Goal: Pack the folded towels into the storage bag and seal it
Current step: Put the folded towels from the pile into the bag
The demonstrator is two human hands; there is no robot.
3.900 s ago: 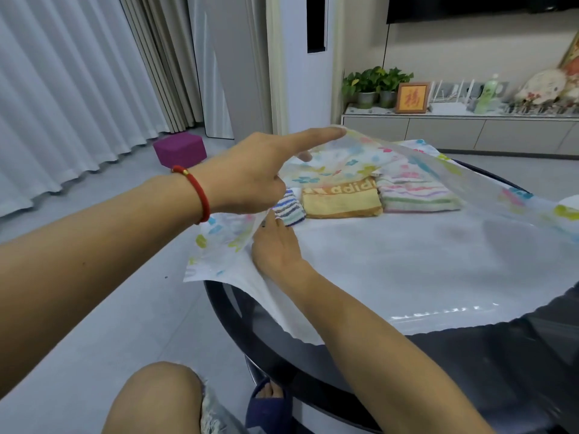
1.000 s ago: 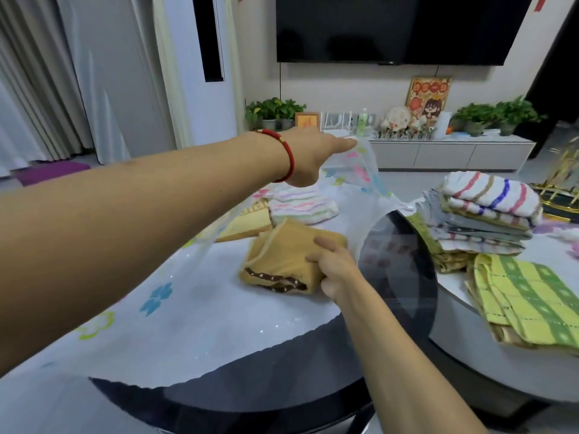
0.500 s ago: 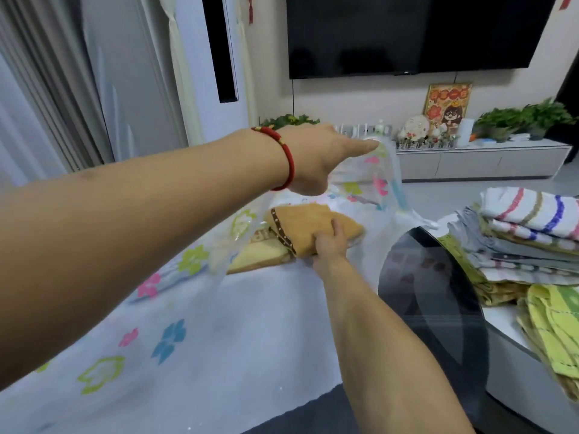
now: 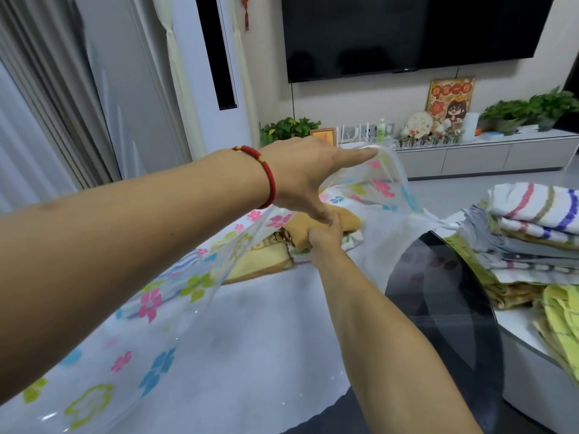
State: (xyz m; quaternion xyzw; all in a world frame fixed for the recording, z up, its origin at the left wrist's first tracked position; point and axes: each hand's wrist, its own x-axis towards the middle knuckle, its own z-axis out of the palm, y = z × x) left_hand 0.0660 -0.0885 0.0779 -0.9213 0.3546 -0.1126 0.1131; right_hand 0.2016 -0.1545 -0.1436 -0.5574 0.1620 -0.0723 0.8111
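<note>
A clear storage bag (image 4: pixel 194 286) printed with coloured flowers lies across the round table. My left hand (image 4: pixel 316 170), with a red bracelet on the wrist, lifts the bag's upper sheet so its mouth stands open. My right hand (image 4: pixel 326 236) reaches deep inside and grips a folded tan towel (image 4: pixel 313 225), which rests on top of a yellow towel (image 4: pixel 257 261) and a pale striped one at the bag's far end. A stack of folded towels (image 4: pixel 532 236) waits outside the bag on the right.
The black glass table (image 4: pixel 438 308) shows bare at right, with a white table (image 4: pixel 526 349) beside it carrying the stack and a yellow-green checked towel (image 4: pixel 564 321). Behind are a TV, a low cabinet with plants and a curtain at left.
My right hand has pushed the tan towel from the bag's mouth to its far end, onto the towels inside. My left hand keeps holding the top sheet up.
</note>
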